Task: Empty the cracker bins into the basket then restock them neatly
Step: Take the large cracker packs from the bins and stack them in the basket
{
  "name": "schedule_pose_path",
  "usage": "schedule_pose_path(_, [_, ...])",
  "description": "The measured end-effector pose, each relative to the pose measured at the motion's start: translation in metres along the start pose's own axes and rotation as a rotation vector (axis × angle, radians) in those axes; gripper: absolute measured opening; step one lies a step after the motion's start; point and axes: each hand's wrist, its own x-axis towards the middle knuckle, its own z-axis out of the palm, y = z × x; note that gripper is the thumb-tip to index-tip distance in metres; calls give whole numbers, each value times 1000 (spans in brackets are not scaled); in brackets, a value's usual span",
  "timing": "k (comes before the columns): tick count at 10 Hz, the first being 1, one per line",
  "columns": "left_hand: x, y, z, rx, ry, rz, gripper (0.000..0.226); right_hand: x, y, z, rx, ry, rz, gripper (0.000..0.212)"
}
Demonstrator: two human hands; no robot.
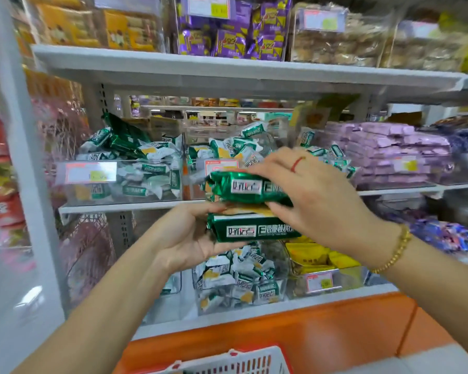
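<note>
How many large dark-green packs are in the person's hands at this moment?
2. The upper green pack sits under the right hand; the lower green pack rests in the left hand. A yellowish layer shows between them, so a third may be hidden.

1. The left hand (189, 233) is raised palm-up with the thumb uppermost; its fingers curl beneath the lower green packet (251, 229), which lies across them.
2. The right hand (316, 195) comes in from the right, palm down, fingers spread and pointing left; the upper green packet (243, 187) sits under its fingertips, pressed down from above.
3. Both forearms are bare and reach forward and upward, converging at the wrists.
4. The right wrist wears a gold bracelet (395, 249); a red thread (297, 163) circles one right finger.
</note>
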Motion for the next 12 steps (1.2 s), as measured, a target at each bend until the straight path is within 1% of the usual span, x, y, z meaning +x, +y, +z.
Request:
schedule_pose_path(1, [-16, -25, -13, -43, 22, -42, 47, -29, -15, 9, 88, 9, -36, 61])
schedule_pose_path(2, [-36, -50, -21, -78, 60, -33, 40, -57, -34, 20, 182, 5, -20, 53])
schedule_pose_path(3, [-53, -68, -21, -10, 110, -6, 17, -78, -50, 30, 238, 30, 2, 47])
schedule_pose_path(4, [-58, -82, -30, 23, 172, 7, 17, -90, -63, 35, 319, 41, -15, 42])
schedule_pose_path(5, [-63, -93, -41, 54, 180, 11, 19, -96, -68, 35, 507, -19, 29, 38])
schedule_pose_path(6, [-63, -106, -43, -49, 201, -2, 21, -93, -64, 29, 787, -168, 324, 32])
schedule_pose_path(7, [-64, -119, -57, -138, 181, -61, 21, -77, -41, 31, 886, -382, 532, 36])
schedule_pose_path(8, [-60, -129, -76, -78, 190, -164, 30, -65, -19, 58, 924, -892, 567, 73])
schedule_pose_path(9, [-53, -145, -88, -93, 204, -267, 34, -76, -20, 103, 1061, -1367, 633, 84])
schedule_pose_path(10, [-50, -167, -98, -163, 225, -347, 37, -108, -24, 143, 1211, -1579, 725, 99])
schedule_pose_path(11, [-51, -189, -106, -183, 241, -389, 33, -141, -25, 165, 1307, -1651, 826, 106])
schedule_pose_path(12, [-51, -208, -114, -201, 241, -379, 32, -169, -24, 176, 1307, -1611, 872, 97])
